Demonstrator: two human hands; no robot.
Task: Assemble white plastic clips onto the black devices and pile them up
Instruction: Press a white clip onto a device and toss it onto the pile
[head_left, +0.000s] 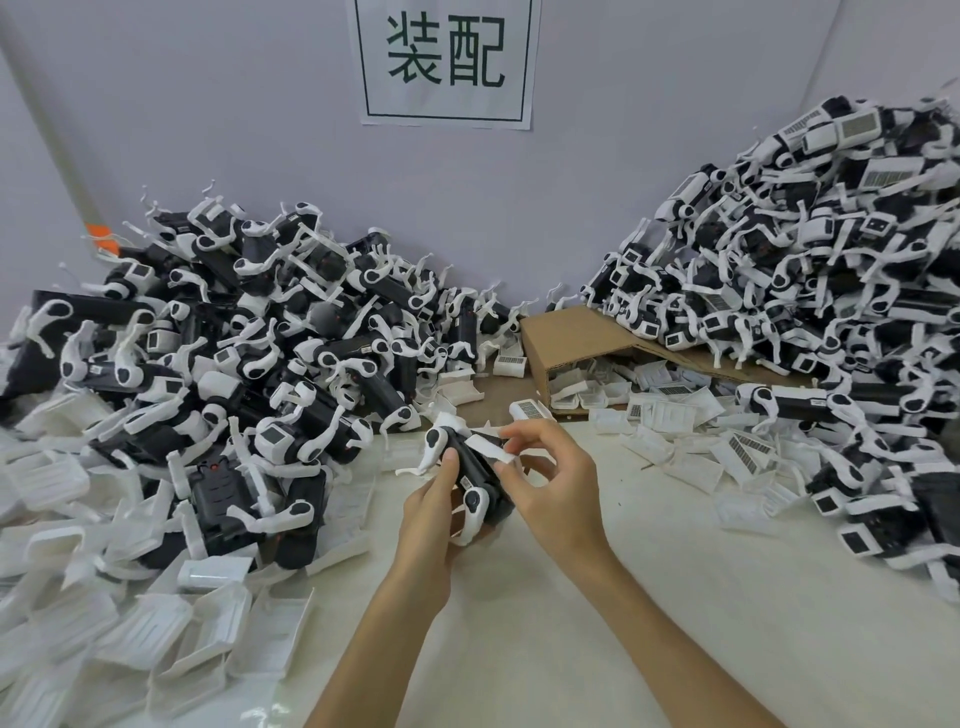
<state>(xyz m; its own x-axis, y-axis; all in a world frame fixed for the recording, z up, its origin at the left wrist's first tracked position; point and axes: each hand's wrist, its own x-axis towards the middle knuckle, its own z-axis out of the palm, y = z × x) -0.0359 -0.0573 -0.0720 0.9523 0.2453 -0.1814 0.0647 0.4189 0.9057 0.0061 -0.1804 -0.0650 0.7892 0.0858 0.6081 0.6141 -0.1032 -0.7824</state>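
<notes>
My left hand (434, 512) grips a black device (478, 478) with white arms, held above the white table near the middle of the view. My right hand (553, 475) pinches a white plastic clip (485, 449) against the top of that device. A large heap of black devices with white clips (234, 332) lies to the left. A taller heap of black devices (810, 270) rises at the right against the wall.
Loose white clips (156, 623) cover the table's left front, and more white clips (691, 441) spill from a tipped cardboard box (571, 332) behind my hands. A paper sign (444, 60) hangs on the wall. White table (597, 649) shows in front.
</notes>
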